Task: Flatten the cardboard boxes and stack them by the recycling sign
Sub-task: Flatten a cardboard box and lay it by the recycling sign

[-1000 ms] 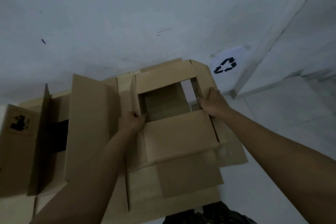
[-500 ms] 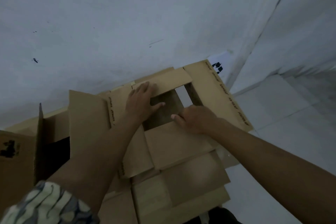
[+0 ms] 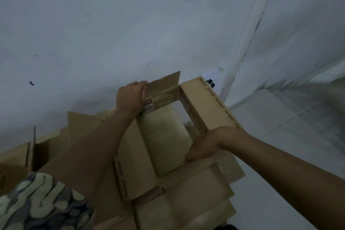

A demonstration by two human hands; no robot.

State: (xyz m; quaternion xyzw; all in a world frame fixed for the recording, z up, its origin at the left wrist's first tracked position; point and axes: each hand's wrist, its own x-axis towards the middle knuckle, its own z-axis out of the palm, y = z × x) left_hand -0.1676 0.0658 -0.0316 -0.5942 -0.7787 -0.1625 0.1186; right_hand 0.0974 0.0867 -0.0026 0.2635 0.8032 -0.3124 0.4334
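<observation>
Cardboard box: an open-ended brown carton, held up by both hands over other cardboard on the floor, close to the white wall; through its open middle a pale panel lying below shows.
Left hand: fingers curled over the far left corner of the box, gripping the edge where a raised flap starts.
Right hand: closed on the near right corner, fingers wrapped around the edge and partly hidden behind the cardboard.
Box walls: the right wall stands tilted, with dark printed lettering along its outer face; a printed label sits on the far wall beside the left hand.
Left sleeve: patterned fabric in pale and dark swirls, bottom left.
Flattened cardboard: several flat panels lie overlapped under and in front of the held box.
Other box: an open carton with upright flaps, to the left of the left forearm.
Recycling sign: white sheet with a black symbol, low on the wall just behind the right wall of the box, mostly hidden by it.
Floor: pale tiles on the right.
</observation>
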